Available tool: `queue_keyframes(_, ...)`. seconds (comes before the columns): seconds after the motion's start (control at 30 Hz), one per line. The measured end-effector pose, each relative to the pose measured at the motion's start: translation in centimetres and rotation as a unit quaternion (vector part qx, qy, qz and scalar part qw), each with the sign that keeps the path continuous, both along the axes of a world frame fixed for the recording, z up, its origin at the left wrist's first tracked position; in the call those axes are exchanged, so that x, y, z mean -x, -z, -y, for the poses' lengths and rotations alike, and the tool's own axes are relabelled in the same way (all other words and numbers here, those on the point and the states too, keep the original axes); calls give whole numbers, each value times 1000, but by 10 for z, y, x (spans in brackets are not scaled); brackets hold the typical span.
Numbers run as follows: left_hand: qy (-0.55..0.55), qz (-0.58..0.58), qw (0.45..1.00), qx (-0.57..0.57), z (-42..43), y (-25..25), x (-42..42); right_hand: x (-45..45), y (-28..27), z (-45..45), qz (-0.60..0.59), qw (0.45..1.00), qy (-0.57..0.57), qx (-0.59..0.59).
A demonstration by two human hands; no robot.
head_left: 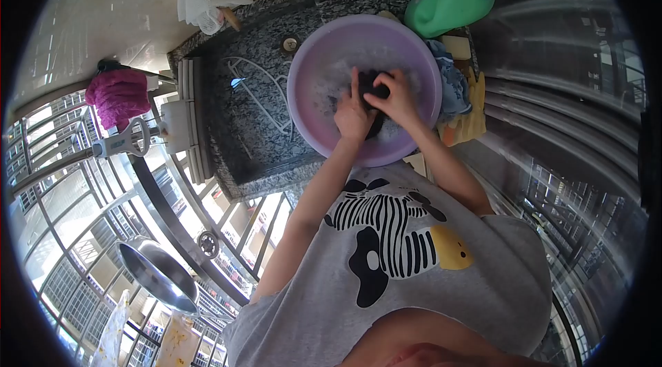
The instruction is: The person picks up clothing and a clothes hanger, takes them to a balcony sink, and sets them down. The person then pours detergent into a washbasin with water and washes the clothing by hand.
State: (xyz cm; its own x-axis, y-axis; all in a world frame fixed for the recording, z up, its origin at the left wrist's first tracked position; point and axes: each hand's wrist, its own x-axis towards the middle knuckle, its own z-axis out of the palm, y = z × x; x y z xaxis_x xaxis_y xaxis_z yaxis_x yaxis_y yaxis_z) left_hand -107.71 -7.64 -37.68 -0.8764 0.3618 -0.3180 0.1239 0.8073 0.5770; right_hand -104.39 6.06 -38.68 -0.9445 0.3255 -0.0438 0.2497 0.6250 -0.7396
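Note:
A purple basin [298,102] of sudsy water sits on the granite counter in front of me. Over the water, a dark piece of cloth [373,83] is bunched between my two hands; its exact kind cannot be made out. My left hand [353,119] presses against the cloth's near left side, with one finger stretched along it. Fingers of my right hand [395,96] are curled and pinch the cloth from the right. Part of the cloth hangs below, between my wrists.
A white hanger [265,91] lies in the granite sink [234,153] by a drain [289,44]. Right of the basin are a green bottle [452,2], blue cloth [453,84] and yellow gloves [476,108]. A magenta cloth [118,97] and a metal pan [155,274] hang at left.

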Motion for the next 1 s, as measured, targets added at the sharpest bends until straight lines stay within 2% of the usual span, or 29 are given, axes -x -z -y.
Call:
queue_keyframes(0.03,29,37,998,29,0,-2,1,-13,-10,12,7,1000,12,22)
queue_keyframes(0.1,-9,13,999,-44,5,13,-6,-18,-23,43,17,997,36,69)
queue_keyframes(0.13,-28,0,996,-81,8,19,-8,-9,-20,54,27,996,78,36)
queue_keyframes(0.2,-50,31,997,-54,7,31,-7,10,-10,69,46,986,157,-31)
queue_keyframes(0.23,-60,47,996,-41,6,34,-7,17,-6,66,24,988,140,-66)
queue_keyframes(0.3,-30,-22,999,-12,1,39,-8,39,5,53,-22,985,105,-136)
queue_keyframes(0.33,-15,-57,998,4,1,37,-8,48,8,44,16,989,63,-136)
queue_keyframes(0.43,78,-77,993,46,7,20,-4,78,13,11,10,986,-12,-168)
queue_keyframes(0.53,68,-83,993,41,6,23,-6,83,-3,-17,-131,954,-93,-255)
queue_keyframes(0.63,66,-12,994,89,2,26,-5,36,13,-17,5,996,-61,-64)
queue_keyframes(0.7,40,12,998,41,0,13,-1,3,-8,-4,-7,997,-73,-5)
queue_keyframes(0.73,27,24,999,19,0,8,-1,-10,-20,8,16,997,-70,-1)
queue_keyframes(0.83,108,13,992,67,5,8,0,-19,-32,41,59,998,-28,8)
queue_keyframes(0.9,62,7,998,20,7,10,-1,-4,-18,52,48,998,39,10)
queue_keyframes(0.93,31,17,999,5,6,15,-2,11,-12,50,76,993,61,-66)
queue_keyframes(0.97,-2,25,1000,-10,4,21,-4,25,-7,46,83,992,53,-78)
queue_keyframes(1.0,-12,-13,1000,-18,1,37,-7,40,-3,40,88,991,45,-91)
